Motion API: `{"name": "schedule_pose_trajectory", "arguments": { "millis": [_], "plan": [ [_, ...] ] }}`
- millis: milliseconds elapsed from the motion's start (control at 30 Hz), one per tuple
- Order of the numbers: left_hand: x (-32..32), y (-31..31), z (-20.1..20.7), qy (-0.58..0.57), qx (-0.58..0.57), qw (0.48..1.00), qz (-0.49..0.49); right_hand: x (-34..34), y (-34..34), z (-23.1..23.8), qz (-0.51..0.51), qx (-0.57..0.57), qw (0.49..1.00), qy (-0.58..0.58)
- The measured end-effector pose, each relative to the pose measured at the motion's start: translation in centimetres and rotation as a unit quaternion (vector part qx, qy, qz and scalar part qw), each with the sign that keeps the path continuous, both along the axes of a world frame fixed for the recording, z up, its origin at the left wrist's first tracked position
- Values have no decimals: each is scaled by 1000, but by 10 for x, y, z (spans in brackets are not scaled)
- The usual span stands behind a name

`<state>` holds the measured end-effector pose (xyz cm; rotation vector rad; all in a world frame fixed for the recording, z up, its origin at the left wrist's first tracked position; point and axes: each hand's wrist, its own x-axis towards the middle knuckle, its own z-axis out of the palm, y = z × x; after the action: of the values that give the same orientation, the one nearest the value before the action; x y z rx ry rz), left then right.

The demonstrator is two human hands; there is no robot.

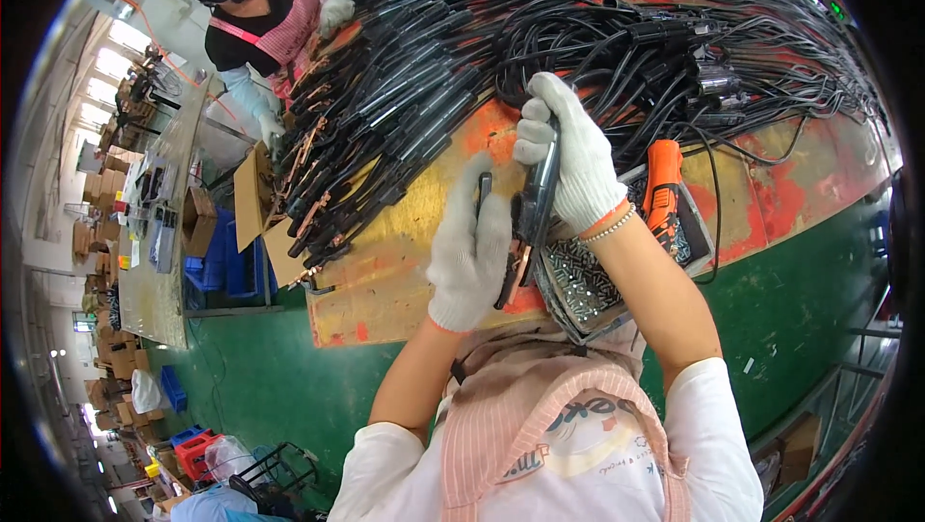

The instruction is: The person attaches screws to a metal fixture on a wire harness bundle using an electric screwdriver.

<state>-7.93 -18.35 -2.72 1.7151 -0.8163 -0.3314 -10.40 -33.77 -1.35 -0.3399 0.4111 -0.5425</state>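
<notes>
Holding a black clamp-type tool [533, 209] upright over the near edge of the bench [405, 233], the person has both gloved hands engaged on it. Right hand [568, 151]: grip wrapped closed around the upper part of the tool's body, fingers curled over the top. Left hand [469, 247]: fingers mostly extended, pressed flat against the tool's left side and lower handle, supporting rather than enclosing it. Copper-coloured jaws show at the tool's lower end, between the two hands. Judged stiff, moderately heavy and spring-loaded; the moulded black handles are the sound place to take hold, clear of the jaws, and the knitted gloves should limit slipping.

Directly beneath lies a tray of small metal parts [578, 276], with an orange-handled tool [662, 187] just to its right. Beyond, a dense pile of black cables and like clamps [434, 69] covers the bench. A co-worker [270, 12] in gloves works at the far left corner.
</notes>
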Motion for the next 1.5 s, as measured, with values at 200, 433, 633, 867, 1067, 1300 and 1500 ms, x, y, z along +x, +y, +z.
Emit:
{"name": "schedule_pose_trajectory", "arguments": {
  "millis": [200,433,633,867,1067,1300,1500],
  "plan": [
    [6,-12,-11,-89,-44,995,20,-7,15,-6,39,-63,996,50],
    [6,-19,8,-90,-69,993,16,-9,7,-14,-12,15,1000,-4],
    [0,-17,18,-101,-84,989,-72,-16,1,-6,-20,1,1000,-11],
    [3,-21,-11,-165,-201,964,-52,-4,-5,-1,-15,-57,998,-24],
    [-9,-25,-13,179,-51,975,-119,-5,2,8,-77,-43,996,24],
    [-13,-41,-52,325,-99,936,-95,-37,-1,1,-37,-504,822,263],
    [15,-17,-71,534,-283,796,-8,-153,-25,-49,-166,-697,522,463]
  ]
}}
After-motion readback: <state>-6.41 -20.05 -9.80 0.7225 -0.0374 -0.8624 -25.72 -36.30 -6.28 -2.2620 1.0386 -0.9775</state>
